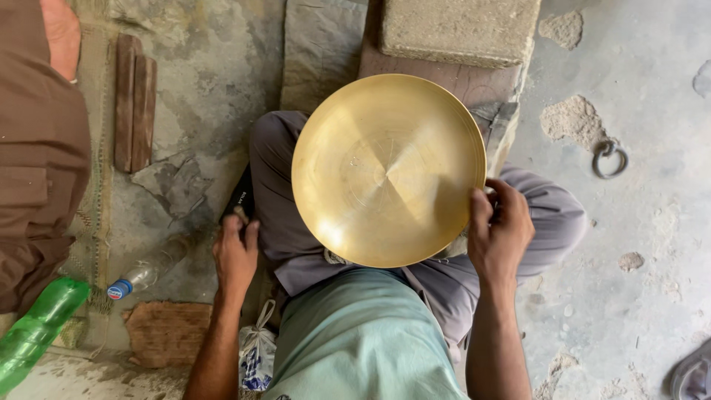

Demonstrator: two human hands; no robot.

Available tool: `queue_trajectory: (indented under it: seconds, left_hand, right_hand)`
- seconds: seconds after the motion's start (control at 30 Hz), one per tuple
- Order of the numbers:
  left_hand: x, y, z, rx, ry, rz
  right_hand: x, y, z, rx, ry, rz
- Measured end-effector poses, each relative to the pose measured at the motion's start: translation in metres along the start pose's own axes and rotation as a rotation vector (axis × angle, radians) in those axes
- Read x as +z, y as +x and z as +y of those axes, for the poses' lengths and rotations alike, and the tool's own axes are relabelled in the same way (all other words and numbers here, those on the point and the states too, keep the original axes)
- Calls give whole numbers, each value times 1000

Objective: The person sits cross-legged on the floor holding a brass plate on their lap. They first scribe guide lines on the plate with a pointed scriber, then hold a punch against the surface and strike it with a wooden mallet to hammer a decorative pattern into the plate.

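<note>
Holding a round brass plate [388, 170] over my lap, seated on the floor [629, 311].

My right hand [500, 233] grips the plate's right rim, fingers [480, 215] curled shut around its edge. My left hand [235, 255] is down beside my thigh, fingers closed on a small dark tool [241, 198]. A clear bottle [148, 270] and a green bottle [37, 326] lie to my left; a stone block [459, 30] sits ahead.

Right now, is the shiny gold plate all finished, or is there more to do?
The brass plate already looks smooth and shiny, with fine round lines from its middle. The right hand holds its rim over the lap. The left hand reaches down to a dark tool beside the leg, so more work seems left.
</note>
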State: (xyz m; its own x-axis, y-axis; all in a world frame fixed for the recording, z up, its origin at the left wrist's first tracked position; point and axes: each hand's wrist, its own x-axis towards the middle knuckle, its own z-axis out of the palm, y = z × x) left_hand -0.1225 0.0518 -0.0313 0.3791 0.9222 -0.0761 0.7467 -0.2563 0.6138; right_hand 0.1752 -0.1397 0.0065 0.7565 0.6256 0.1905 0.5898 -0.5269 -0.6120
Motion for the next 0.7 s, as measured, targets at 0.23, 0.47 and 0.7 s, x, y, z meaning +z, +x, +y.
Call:
queue_trajectory:
  seconds: [0.23,0.47,0.7]
  left_hand:
    - [-27,1,33,-8,-187,60]
    - [19,-35,69,-37,-696,45]
    - [67,-15,120,-192,-1098,-178]
  right_hand:
    - [-1,6,-9,356,76,-275]
    - [-31,-58,61,541,342,-174]
    - [-45,-72,147,421,-214,8]
